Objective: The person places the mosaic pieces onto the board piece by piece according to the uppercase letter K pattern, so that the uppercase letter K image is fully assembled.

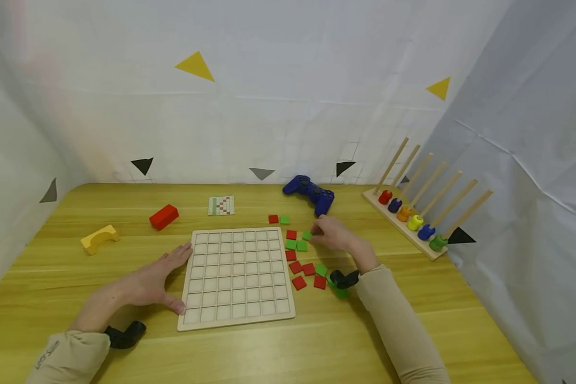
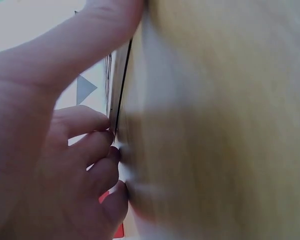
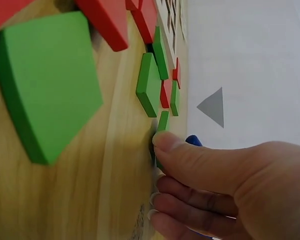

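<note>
And there was the right grip [image 1: 333, 233], at the far end of the scattered tiles, with a green tile [image 1: 308, 235] caught right at the fingertips! In the right wrist view the thumb pressed over one end of it while the other fingers curled under; the index finger was hidden behind the thumb, but it read as a pinch.

Now the line that mattered: the gridded board [image 1: 238, 274] lay to the left of that tile, near but not touching, and a loose red tile [image 1: 291, 234] sat squarely between them. The green tile was level with the row at the board's far end, so most of the squares lay leftward and back toward the person. No long axis to reckon with here; the tile looked square, and its edges were the thing to line up.

Over on the other flank, the left grip [image 1: 149, 281] was spread and relaxed, holding nothing, thumb and fingers touching the board's left edge. The right was plainly the nearer to the green tile, with the board's whole width between the two.
</note>
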Tool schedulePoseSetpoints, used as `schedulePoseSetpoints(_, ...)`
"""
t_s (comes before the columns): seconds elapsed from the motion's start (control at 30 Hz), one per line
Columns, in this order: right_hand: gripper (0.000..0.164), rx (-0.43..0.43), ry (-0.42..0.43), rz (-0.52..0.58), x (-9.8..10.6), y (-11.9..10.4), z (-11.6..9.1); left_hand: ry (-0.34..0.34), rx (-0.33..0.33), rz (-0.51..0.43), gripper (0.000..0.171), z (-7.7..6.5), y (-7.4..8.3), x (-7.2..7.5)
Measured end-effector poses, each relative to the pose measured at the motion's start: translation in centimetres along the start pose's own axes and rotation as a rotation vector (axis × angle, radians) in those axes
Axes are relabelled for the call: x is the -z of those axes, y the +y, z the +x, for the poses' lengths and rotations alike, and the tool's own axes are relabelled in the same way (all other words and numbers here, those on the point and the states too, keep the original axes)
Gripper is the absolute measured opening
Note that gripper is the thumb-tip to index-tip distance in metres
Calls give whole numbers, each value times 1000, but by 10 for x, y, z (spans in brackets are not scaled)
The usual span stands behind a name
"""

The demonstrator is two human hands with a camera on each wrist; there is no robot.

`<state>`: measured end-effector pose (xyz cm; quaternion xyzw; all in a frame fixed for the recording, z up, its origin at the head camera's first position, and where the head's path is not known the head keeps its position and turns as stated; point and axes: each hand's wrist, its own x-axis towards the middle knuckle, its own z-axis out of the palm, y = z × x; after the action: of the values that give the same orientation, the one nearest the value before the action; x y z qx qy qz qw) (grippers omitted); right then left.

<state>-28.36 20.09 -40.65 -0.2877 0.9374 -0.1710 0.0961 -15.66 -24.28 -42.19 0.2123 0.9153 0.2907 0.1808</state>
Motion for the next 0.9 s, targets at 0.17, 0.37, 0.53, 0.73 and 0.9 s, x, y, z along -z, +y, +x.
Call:
schedulePoseSetpoints(0.17, 23, -2, 3, 36, 1, 2, -1, 1, 3, 11, 132, 1, 0, -1)
schedulePoseSetpoints(0.37, 22, -14, 17, 49, 6, -10, -3, -4, 4, 9, 131, 1, 0, -1)
schedulePoseSetpoints(0.53, 27, -12, 22, 21, 13, -37, -3, -3, -2, 13, 130, 1, 1, -1)
schedulePoseSetpoints(0.73, 25, 40, 7, 35, 12, -68, 13, 3, -18, 14, 130, 0, 0, -1)
schedulePoseSetpoints(0.9, 27, 67, -20, 0, 6, -97, 32, 2, -18, 29, 130, 0, -1, -2)
